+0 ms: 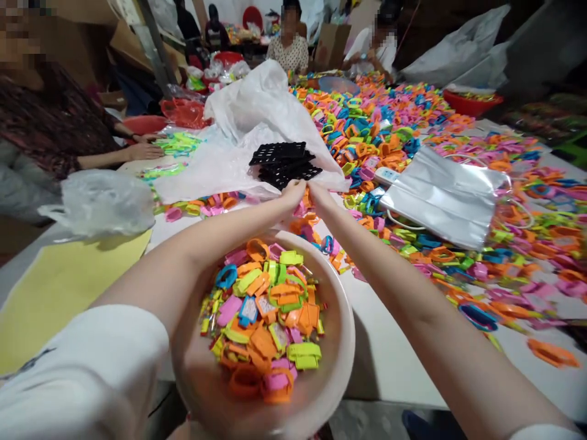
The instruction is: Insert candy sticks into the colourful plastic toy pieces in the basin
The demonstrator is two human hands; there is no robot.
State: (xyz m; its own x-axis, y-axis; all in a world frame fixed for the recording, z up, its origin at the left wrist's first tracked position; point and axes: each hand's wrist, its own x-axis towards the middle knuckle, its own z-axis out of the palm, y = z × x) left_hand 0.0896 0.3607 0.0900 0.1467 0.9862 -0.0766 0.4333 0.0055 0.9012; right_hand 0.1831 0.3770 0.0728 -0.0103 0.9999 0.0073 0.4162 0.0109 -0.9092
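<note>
Both my arms reach forward over a basin of small toys and come together at the far side. My left hand [295, 190] looks closed, at the near edge of a stack of black plastic grids [284, 160]; what it holds, if anything, is hidden. Close beside it is my right hand [315, 190], small and blurred, its fingers not showing. The black grids lie on a white plastic sheet [270, 104]. Below my arms, the pale round basin [342, 324] holds colourful plastic toy watches [263, 339] and small wrapped pieces [211, 311].
A large heap of toy watches [367, 122] spreads over the table's right side, with a silvery sheet [444, 195] and a white power strip [386, 176] on it. At left are a clear plastic bag [107, 201], a yellow sheet [68, 287] and a co-worker's hand [144, 151].
</note>
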